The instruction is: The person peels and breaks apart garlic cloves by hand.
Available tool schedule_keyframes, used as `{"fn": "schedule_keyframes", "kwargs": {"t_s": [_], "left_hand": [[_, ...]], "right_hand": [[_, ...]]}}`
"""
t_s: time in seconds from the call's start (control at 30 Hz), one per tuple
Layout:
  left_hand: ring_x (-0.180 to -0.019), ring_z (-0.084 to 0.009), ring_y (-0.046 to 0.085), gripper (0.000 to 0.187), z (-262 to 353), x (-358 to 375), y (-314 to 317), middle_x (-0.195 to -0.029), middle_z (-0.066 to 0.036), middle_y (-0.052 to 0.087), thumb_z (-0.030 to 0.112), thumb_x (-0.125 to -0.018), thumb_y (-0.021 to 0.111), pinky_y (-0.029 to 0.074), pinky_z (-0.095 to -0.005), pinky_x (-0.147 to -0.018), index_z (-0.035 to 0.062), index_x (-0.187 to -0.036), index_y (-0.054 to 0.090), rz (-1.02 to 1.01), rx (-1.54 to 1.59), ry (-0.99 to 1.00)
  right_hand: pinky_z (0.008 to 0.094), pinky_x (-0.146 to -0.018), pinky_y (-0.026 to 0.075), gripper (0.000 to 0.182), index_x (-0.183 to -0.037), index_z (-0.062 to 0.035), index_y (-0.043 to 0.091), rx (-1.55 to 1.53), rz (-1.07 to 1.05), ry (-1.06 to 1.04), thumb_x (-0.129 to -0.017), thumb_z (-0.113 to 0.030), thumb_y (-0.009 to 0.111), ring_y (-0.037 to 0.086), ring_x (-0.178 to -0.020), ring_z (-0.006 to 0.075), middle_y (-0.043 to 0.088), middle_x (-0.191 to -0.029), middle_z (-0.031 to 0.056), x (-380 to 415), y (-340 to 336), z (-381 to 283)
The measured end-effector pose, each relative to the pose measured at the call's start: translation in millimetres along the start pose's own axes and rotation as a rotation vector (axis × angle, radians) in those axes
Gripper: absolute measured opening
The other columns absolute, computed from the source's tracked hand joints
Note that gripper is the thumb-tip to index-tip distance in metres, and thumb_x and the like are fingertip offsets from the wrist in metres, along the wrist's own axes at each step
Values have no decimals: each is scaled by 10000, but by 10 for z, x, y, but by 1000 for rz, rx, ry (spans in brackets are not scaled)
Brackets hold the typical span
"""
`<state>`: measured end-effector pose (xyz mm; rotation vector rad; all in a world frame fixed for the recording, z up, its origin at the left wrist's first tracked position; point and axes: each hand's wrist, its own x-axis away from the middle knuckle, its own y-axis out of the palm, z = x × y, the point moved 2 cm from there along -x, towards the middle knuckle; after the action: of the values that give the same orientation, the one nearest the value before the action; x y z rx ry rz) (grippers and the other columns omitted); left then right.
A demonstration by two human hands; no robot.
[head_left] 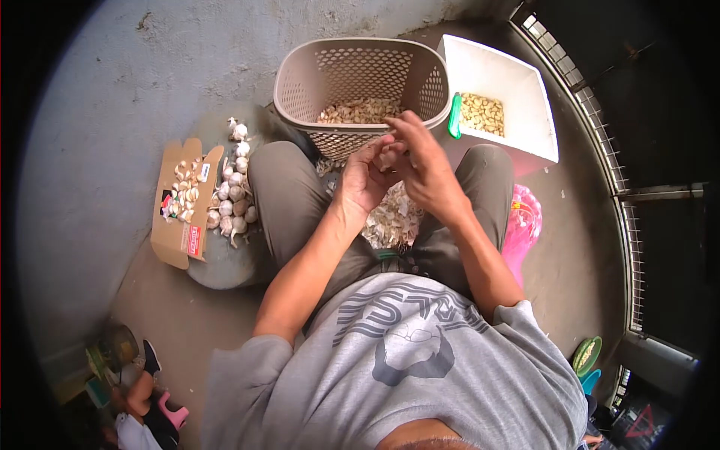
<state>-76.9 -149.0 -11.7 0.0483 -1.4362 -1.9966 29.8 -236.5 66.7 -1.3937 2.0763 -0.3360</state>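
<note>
A garlic piece (388, 156) is pinched by the left hand (365, 180) and right hand (425, 166), both grips closed, before the basket (360, 67).

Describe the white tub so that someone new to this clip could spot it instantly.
Start at the perforated beige basket in front of the person's knees. The white tub stands against its right side, solid-walled, holding peeled cloves in one corner. A green handle rests on its near-left rim, which nothing else here has.
</note>
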Motion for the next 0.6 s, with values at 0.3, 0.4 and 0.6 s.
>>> {"fn": "schedule_keyframes", "kwargs": {"t_s": [0.3, 0.4, 0.6], "left_hand": [[-903, -108, 666, 339, 19, 327, 276, -1004, -22, 679, 151, -986, 619, 555, -264, -670, 54, -1310, 599, -249, -58, -6], [-1162, -164, 625, 654, 16, 620, 481, -1343, -59, 567, -62, -851, 526, 552, -269, -711, 68, -1489, 472, -140, -209, 105], [-1545, -398, 175, 887, 17, 388, -75, -1699, -134, 115, 118, -895, 619, 467, -474, -1098, 167, -1649, 153, -237, -415, 320]], "right_hand": [[471, -1086, 430, 420, -1345, -29, 576, 80, 90, -144, -974, -210, 653, 516, -1294, 451, 503, -1442, 258, 55, -86, -309], [429, -1061, 446, 409, -1366, 3, 550, -93, 149, 68, -1034, -235, 567, 552, -1263, 404, 573, -1322, 256, -19, 81, 264], [412, -1232, 197, 723, -1531, -16, 421, -444, -168, 10, -1091, -565, 253, 284, -1511, 337, 351, -1596, 238, 319, 450, -220]]}}
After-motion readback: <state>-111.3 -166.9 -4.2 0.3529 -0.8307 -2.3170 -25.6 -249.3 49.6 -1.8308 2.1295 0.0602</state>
